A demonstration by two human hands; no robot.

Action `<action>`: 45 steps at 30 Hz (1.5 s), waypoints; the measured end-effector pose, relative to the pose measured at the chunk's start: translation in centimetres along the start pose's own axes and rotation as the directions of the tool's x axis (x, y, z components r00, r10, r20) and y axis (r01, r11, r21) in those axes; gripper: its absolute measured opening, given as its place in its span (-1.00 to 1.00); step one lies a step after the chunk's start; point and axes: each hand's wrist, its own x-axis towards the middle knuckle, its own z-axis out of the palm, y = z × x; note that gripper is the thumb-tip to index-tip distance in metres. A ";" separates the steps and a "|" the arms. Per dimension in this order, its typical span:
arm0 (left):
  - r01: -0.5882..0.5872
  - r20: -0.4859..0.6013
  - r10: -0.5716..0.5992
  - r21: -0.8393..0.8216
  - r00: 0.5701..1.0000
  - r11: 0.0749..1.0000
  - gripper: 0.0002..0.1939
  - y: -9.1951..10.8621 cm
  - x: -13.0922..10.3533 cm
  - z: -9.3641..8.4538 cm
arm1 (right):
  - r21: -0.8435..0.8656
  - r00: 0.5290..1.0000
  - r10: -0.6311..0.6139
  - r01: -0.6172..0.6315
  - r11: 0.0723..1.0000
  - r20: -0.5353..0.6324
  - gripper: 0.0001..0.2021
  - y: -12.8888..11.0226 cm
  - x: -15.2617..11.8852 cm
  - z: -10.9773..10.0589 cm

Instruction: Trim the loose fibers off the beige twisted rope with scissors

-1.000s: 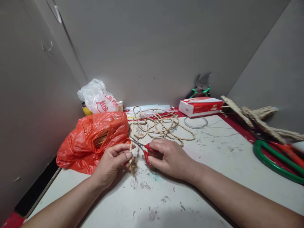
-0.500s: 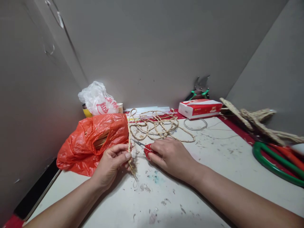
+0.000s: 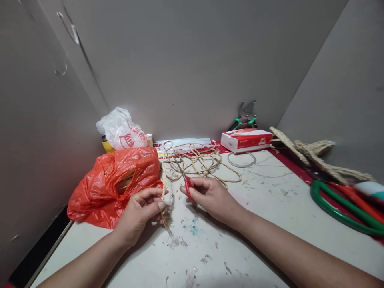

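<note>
Between the thumb and fingers of my left hand (image 3: 142, 210) is the frayed end of a braided straw cord (image 3: 164, 180). Loose fibres stick out below the pinch. From there the cord runs back into a loose tangle of loops on the table. My right hand (image 3: 210, 196) grips small scissors (image 3: 188, 188) by their red handles, blades pointing away from me towards the loops. The scissors are a little to the right of the held cord, apart from my left hand. My right fingers partly hide the handles.
An orange plastic bag (image 3: 99, 172) with straw-coloured sticks lies left, a white plastic bag (image 3: 123, 128) behind it. At the back are a red-and-white box (image 3: 246, 140), a wire ring (image 3: 241, 165) and pruning shears (image 3: 246, 114). Green-handled scissors (image 3: 327, 208) and straw braids (image 3: 321, 152) are right.
My right hand has turned the scissors, so the blades point more steeply away from me instead of towards the held cord. My left hand keeps its pinch. The view has shifted slightly.
</note>
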 end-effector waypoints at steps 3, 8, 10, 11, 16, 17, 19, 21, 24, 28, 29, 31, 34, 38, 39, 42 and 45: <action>0.010 0.052 -0.013 0.052 0.999 0.999 -0.73 -0.1 -0.3 0.3 | 0.255 0.995 0.102 -0.099 0.962 0.001 -0.71 -0.6 0.0 0.4; 0.061 0.192 -0.080 0.100 0.978 0.993 -0.75 -0.4 -1.0 0.8 | 0.507 0.968 0.236 -0.249 0.825 0.090 -0.68 -1.4 -0.3 1.0; 0.094 0.229 -0.116 0.103 0.967 0.990 -0.75 -0.6 -1.1 0.8 | 0.555 0.961 0.252 -0.270 0.787 0.111 -0.68 -1.6 -0.4 1.1; 0.107 0.241 -0.129 0.103 0.962 0.989 -0.75 -0.6 -1.2 0.8 | 0.572 0.960 0.254 -0.273 0.774 0.115 -0.69 -1.7 -0.4 1.2; 0.061 0.224 -0.087 0.122 0.971 0.991 -0.77 0.1 -0.9 1.1 | 0.604 0.963 0.242 -0.261 0.753 0.115 -0.71 -2.3 -0.7 1.3; 0.033 0.195 -0.056 0.119 0.979 0.992 -0.77 0.3 -0.9 1.1 | 0.602 0.962 0.239 -0.269 0.752 0.131 -0.70 -2.4 -0.7 1.3; -0.013 0.125 0.002 0.085 0.992 0.996 -0.76 0.4 -0.7 1.0 | 0.585 0.955 0.240 -0.297 0.755 0.176 -0.70 -2.6 -0.9 1.5; -0.025 0.068 0.023 0.033 0.997 0.999 -0.75 0.2 -0.7 0.8 | 0.542 0.950 0.237 -0.312 0.780 0.204 -0.70 -2.6 -1.1 1.7; -0.016 0.051 0.018 -0.028 0.999 0.999 -0.76 -0.1 -0.8 0.6 | 0.497 0.950 0.208 -0.301 0.814 0.234 -0.71 -2.5 -1.4 1.9; 0.001 0.075 0.004 -0.074 0.997 0.997 -0.84 -0.3 -0.9 0.7 | 0.480 0.948 0.150 -0.273 0.834 0.280 -0.72 -2.6 -1.7 2.3; 0.009 0.076 -0.002 -0.083 0.997 0.997 -0.85 -0.3 -0.9 0.7 | 0.467 0.950 0.145 -0.265 0.844 0.276 -0.74 -2.7 -1.8 2.4; 0.016 0.074 -0.008 -0.107 0.997 0.994 -0.85 -0.2 -0.9 0.9 | 0.441 0.954 0.138 -0.248 0.862 0.266 -0.80 -2.9 -1.9 2.5; -0.005 0.086 0.017 -0.147 0.996 0.989 -0.86 -0.1 -0.9 1.0 | 0.407 0.959 0.118 -0.219 0.887 0.258 -0.90 -3.2 -2.1 2.7; 0.000 0.091 0.015 -0.166 0.996 0.986 -0.89 0.2 -0.9 1.2 | 0.364 0.967 0.085 -0.170 0.916 0.239 -0.90 -3.1 -2.3 2.9; 0.011 0.089 0.004 -0.164 0.996 0.986 -0.89 0.3 -0.9 1.2 | 0.365 0.970 0.077 -0.159 0.917 0.230 -0.90 -3.1 -2.3 2.9; 0.043 0.090 -0.028 -0.169 0.996 0.985 -0.90 0.5 -0.9 1.2 | 0.374 0.984 0.071 -0.127 0.919 0.161 -0.88 -3.0 -2.1 2.7; 0.067 0.116 -0.046 -0.182 0.992 0.981 -0.89 0.9 -0.9 1.2 | 0.386 0.994 0.089 -0.104 0.916 0.056 -0.83 -3.0 -1.8 2.4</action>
